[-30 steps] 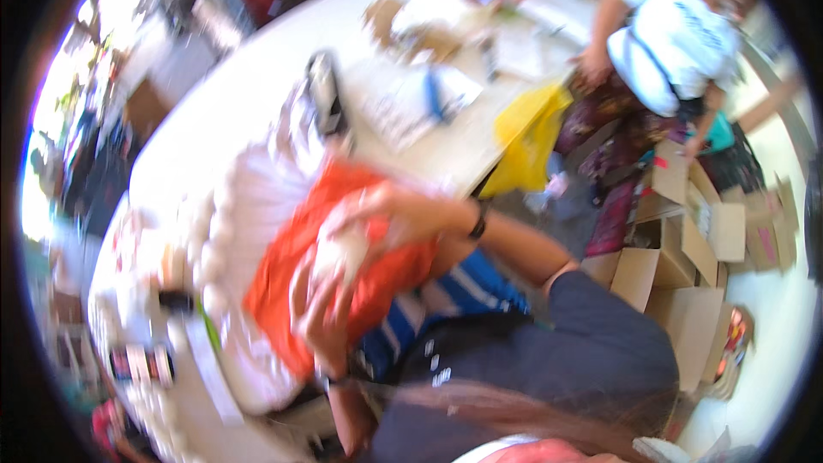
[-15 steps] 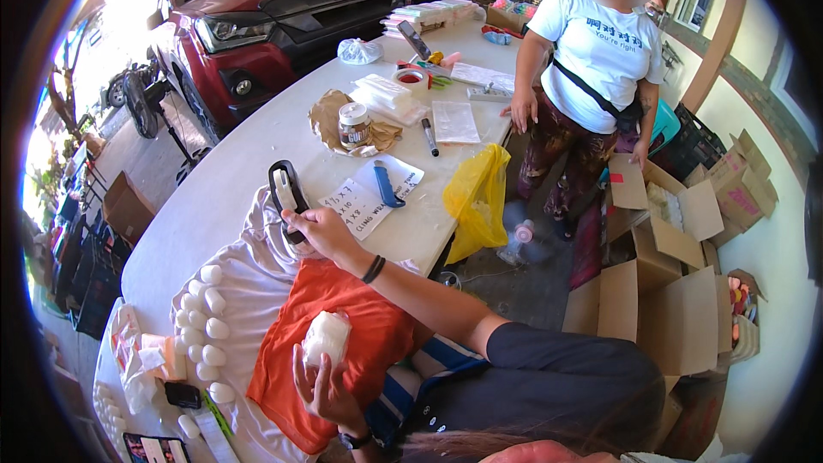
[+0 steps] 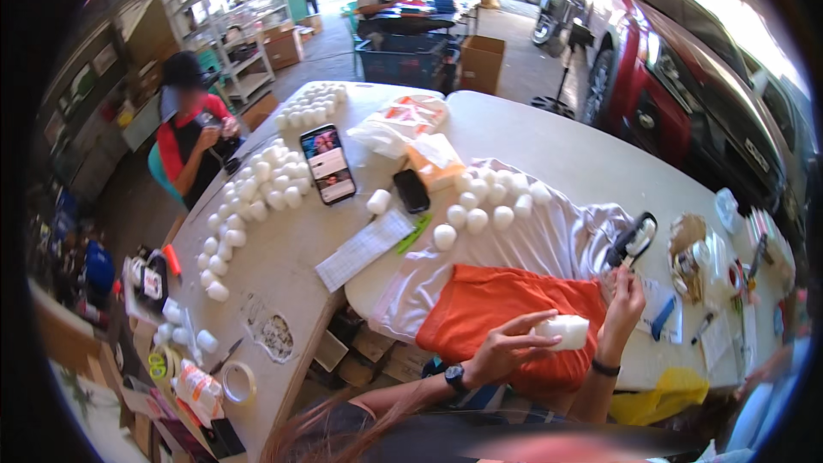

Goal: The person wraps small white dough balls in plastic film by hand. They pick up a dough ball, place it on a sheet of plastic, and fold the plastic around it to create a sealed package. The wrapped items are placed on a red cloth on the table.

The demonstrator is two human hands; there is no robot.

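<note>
My left hand grips a short white cylinder, smooth and blunt-ended, above an orange cloth. To its right, my right hand is raised with thumb and fingers pinched together; whatever is at the fingertips is too small to name. Just beyond those fingertips lies a black tool with an oval frame and a white part, resembling a tape dispenser. Under the orange cloth spreads a pale grey cloth. Several similar white pieces are grouped on its far edge.
Many more white pieces cover the left table, around a phone. A ruled sheet, tape roll and blue cutter lie about. A seated person works at the left; a red vehicle stands behind.
The view has swung left, bringing the left table into sight. My right hand has left the black tool and come nearer my left hand, which still holds the white cylinder.
</note>
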